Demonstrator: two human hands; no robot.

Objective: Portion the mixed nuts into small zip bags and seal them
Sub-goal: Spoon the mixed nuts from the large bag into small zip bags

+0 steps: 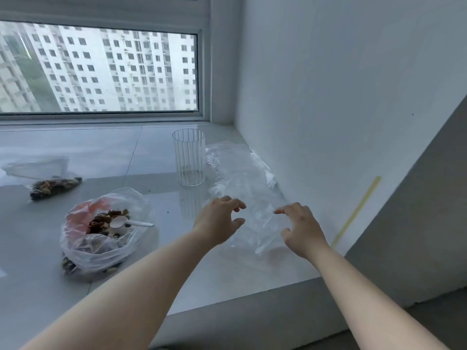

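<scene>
1. Clear plastic everywhere: a heap of empty zip bags (242,178) lies just right of the ribbed glass cup (189,157), running toward the sill's near edge.
2. Both hands hover over the near end of that heap. Left hand (219,221) and right hand (300,228) have fingers spread and loosely curled, gripping nothing, the bags between and below them.
3. Left of the cup and nearer, the big bag of mixed nuts (101,233) sits open with a white spoon (126,223) in it.
4. Further left of the cup, one filled small bag (54,186) lies flat.
</scene>
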